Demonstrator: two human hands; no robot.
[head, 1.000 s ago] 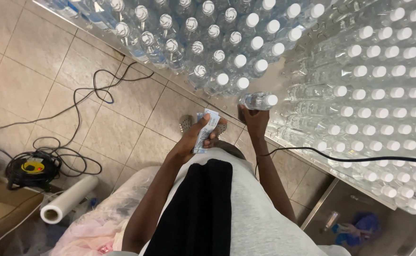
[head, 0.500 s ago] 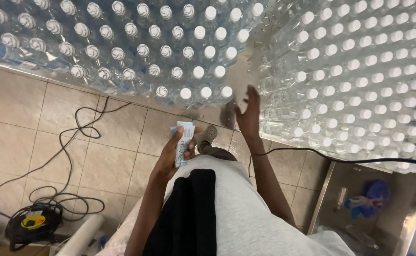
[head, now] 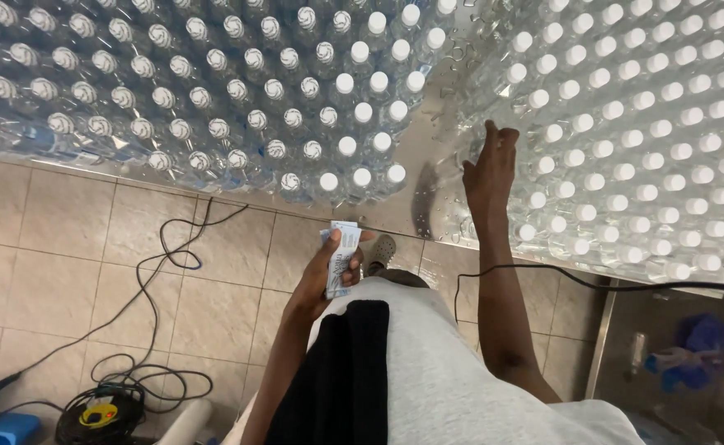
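Up close, a person stands between stacked packs of water bottles [head: 213, 107].
Left hand [head: 329, 268] grips a stack of labels [head: 341, 257] near the waist; right hand [head: 487, 173], fingers loosely open and empty, touches the right-hand bottles [head: 642, 124].

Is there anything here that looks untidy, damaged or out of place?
The bottles stand in neat rows. One oddity: black cables trail loosely across the tiled floor and bunch up around a cable reel, close to the person's foot. Nothing looks spilled or broken.
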